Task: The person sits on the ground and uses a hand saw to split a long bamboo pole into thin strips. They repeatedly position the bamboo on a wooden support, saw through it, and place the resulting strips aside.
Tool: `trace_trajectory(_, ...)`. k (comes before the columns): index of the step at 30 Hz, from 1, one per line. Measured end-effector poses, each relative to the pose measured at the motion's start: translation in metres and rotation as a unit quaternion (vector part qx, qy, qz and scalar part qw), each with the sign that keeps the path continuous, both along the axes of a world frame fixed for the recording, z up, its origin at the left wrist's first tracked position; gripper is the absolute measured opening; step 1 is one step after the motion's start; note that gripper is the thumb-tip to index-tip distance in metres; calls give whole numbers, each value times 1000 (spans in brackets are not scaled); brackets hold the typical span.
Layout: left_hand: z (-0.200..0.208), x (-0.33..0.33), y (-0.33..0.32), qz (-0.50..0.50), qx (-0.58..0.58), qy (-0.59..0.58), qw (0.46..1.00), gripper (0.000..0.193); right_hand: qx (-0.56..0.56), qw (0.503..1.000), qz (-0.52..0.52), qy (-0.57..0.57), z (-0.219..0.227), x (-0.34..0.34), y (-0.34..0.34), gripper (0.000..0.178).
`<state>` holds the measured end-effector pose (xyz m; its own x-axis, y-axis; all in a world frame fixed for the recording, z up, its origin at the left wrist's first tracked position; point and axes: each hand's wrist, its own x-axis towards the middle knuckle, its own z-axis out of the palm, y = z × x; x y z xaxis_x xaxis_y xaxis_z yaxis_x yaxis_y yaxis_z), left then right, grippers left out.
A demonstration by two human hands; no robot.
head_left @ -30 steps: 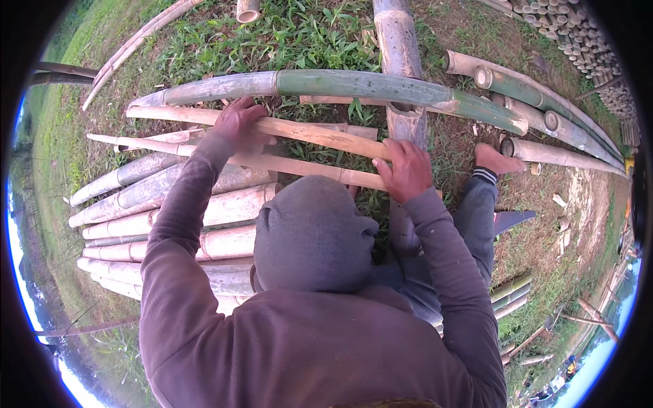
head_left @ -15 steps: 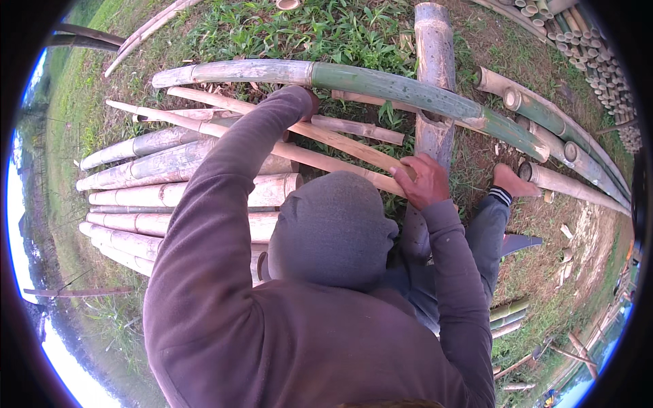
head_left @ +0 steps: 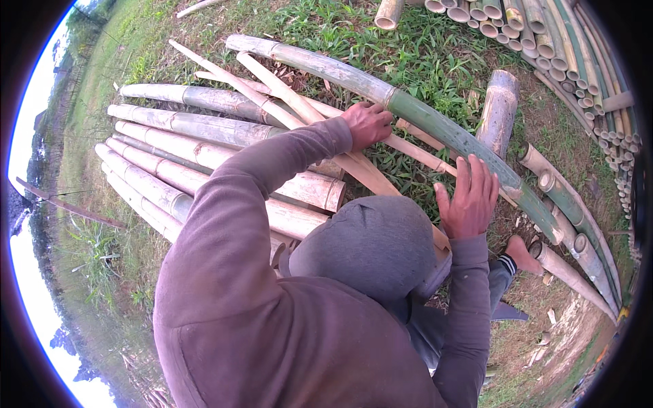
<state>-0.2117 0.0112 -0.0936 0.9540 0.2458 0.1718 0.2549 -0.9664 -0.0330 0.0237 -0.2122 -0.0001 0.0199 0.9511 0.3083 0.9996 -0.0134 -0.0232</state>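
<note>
My left hand [head_left: 367, 126] reaches across the bamboo pieces, its fingers curled over a thin bamboo strip [head_left: 423, 156]. My right hand [head_left: 469, 198] hovers by the strip's right-hand end, fingers stretched out and thumb apart, gripping nothing. Two pale split bamboo slats [head_left: 373, 178] cross each other below my left wrist and run toward the near right. Part of them is hidden behind my left forearm and a grey cloth-covered rounded shape [head_left: 367, 245], which looks like my bent knee. Just beyond both hands lies a long, thick green bamboo pole [head_left: 428, 117].
Several thick bamboo poles [head_left: 166, 122] lie side by side at left. An upright-looking bamboo log [head_left: 500, 105] is under the green pole. More cut poles [head_left: 568, 129] lie at right near my bare foot [head_left: 522, 255]. A large bamboo stack [head_left: 544, 41] fills the far right.
The view has turned. My right hand has let go of the slats and opened, and the slats now lie lower, nearer my body. My left hand has shifted onto the thin strip.
</note>
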Motion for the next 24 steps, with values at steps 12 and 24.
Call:
trace_trajectory(12, 45, 45, -24, 51, -63, -205, 976, 21, -8, 999, -2, -42, 25, 25, 17, 58)
trace_trajectory(24, 11, 92, 4, 43, -55, -218, 974, 23, -30, 998, -40, 38, -7, 63, 32, 52)
